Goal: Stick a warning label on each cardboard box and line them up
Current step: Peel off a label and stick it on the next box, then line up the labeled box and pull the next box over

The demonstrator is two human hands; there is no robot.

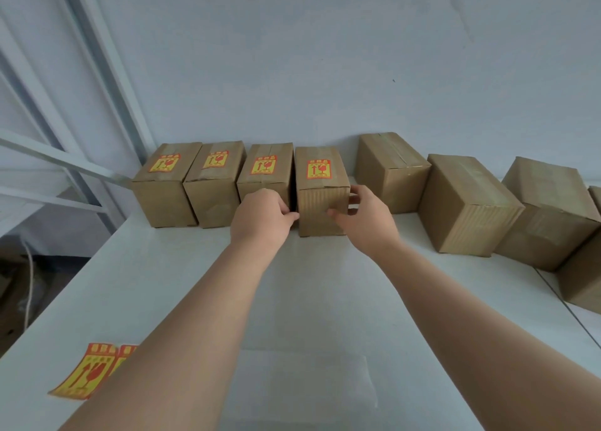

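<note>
Several cardboard boxes stand in a row along the wall on a white table (309, 300). The left ones carry a yellow and red warning label on top. The fourth labelled box (320, 199) stands between my hands. My left hand (261, 217) touches its left front edge with curled fingers. My right hand (364, 215) rests against its right front corner, thumb on the side and fingers on the front. The label on this box (319, 169) faces up. Unlabelled boxes (390, 170) (468, 202) (549, 212) stand further right.
Loose warning labels (86, 373) lie at the near left of the table, partly hidden under my left forearm. A white metal frame (65, 163) rises at the left beyond the table edge. Another box (585, 277) sits at the far right edge.
</note>
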